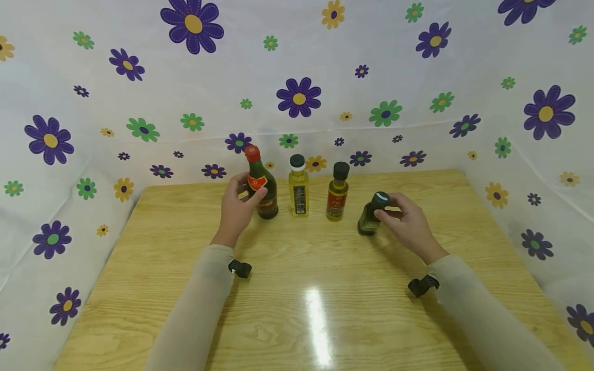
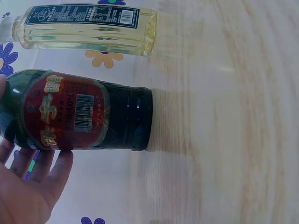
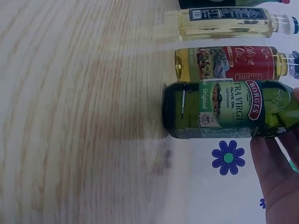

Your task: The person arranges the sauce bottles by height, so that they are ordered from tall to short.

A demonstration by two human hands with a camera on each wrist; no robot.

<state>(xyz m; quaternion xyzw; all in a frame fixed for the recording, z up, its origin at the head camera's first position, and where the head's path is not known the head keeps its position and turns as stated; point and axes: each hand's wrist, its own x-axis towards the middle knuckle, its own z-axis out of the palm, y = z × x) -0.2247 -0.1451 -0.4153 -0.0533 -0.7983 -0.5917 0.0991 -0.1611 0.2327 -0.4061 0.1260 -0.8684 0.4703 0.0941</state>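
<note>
- Four bottles stand in a row near the back of a wooden surface [image 1: 297, 288], in front of a flower-print cloth backdrop [image 1: 297, 77].
- The left hand [image 1: 237, 206] wraps around the dark red-capped bottle [image 1: 262, 188] at the left end, which stands upright on its base.
- The right hand [image 1: 408, 221] grips the green olive oil bottle [image 1: 371, 214] at the right end, tilting it slightly.
- Between them, untouched: one pale yellow oil bottle [image 1: 298, 188] and one red-labelled oil bottle [image 1: 337, 193].
</note>
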